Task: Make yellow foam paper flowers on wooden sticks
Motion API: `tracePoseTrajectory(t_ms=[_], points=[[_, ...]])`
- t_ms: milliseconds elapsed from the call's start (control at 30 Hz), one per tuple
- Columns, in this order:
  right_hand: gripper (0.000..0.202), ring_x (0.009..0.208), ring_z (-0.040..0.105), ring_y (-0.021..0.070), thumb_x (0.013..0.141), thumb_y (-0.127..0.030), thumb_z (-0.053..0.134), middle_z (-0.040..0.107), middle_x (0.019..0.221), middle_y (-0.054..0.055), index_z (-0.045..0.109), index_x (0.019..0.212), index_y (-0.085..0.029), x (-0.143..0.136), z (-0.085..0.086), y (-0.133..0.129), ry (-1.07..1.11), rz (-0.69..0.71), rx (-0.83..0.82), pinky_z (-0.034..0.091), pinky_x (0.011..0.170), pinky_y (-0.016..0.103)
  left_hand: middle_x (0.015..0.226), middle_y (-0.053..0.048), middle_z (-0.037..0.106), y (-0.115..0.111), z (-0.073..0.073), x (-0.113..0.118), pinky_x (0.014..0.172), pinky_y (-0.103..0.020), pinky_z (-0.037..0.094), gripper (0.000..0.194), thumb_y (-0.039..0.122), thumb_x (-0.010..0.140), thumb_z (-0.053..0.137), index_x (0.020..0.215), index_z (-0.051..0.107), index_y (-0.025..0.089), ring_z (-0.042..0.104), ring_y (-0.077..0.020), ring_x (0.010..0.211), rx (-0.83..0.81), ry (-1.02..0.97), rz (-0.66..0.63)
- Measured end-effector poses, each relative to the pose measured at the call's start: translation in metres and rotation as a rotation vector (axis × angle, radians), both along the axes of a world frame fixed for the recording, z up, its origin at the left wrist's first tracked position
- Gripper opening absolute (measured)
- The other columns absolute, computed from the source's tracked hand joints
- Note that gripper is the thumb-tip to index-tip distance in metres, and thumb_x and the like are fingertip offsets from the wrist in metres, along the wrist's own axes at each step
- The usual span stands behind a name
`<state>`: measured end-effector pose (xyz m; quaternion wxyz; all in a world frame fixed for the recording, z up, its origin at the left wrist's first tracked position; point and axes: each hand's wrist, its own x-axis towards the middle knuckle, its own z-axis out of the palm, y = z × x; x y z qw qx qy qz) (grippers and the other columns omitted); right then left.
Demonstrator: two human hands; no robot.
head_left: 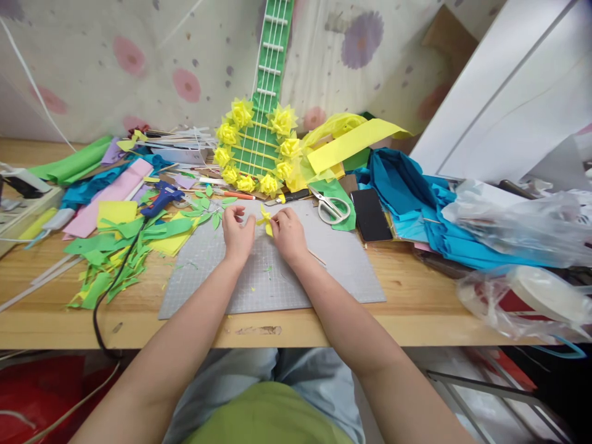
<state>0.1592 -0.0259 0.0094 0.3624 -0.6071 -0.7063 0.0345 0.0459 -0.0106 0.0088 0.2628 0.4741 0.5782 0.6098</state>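
Observation:
A small yellow paper flower [265,217] is pinched in the fingers of my right hand [289,233], just above the grey cutting mat [277,287]. My left hand [238,233] is close beside the flower on its left. Its fingers are loosely curled, and the thumb stands apart from them near a petal. I cannot make out whether that thumb touches the paper. Part of a thin stick [317,258] shows past my right wrist; its other end is hidden. Green paper leaves [210,205] lie at the mat's upper left corner.
A green paper guitar [256,143] trimmed with yellow flowers leans against the wall. Left are a blue glue gun [164,196] with its cord and green paper scraps [104,265]. Scissors [333,209], a phone [370,214] and blue crepe paper [444,216] lie right.

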Motion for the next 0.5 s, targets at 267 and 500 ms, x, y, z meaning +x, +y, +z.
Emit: tracePoseTrajectory(t_ms=[267, 500], points=[[0.015, 0.084, 0.051, 0.0183, 0.082, -0.016, 0.042, 0.055, 0.087, 0.008, 0.057, 0.077, -0.015, 0.004, 0.003, 0.000, 0.004, -0.025, -0.001, 0.042, 0.077, 0.031, 0.071, -0.003, 0.066, -0.013, 0.005, 0.009, 0.053, -0.023, 0.042, 0.016, 0.030, 0.068, 0.059, 0.075, 0.067, 0.017, 0.055, -0.0101, 0.052, -0.185, 0.030, -0.357], [0.015, 0.083, 0.050, 0.0180, 0.083, -0.018, 0.042, 0.055, 0.089, 0.008, 0.056, 0.078, -0.017, -0.006, 0.001, -0.003, -0.026, 0.048, 0.004, 0.042, 0.076, 0.030, 0.065, -0.005, 0.064, -0.009, 0.011, 0.012, 0.049, -0.023, 0.047, 0.012, 0.019, 0.059, 0.066, 0.067, 0.060, 0.012, 0.061, -0.0140, 0.057, -0.395, -0.550, -0.310]])
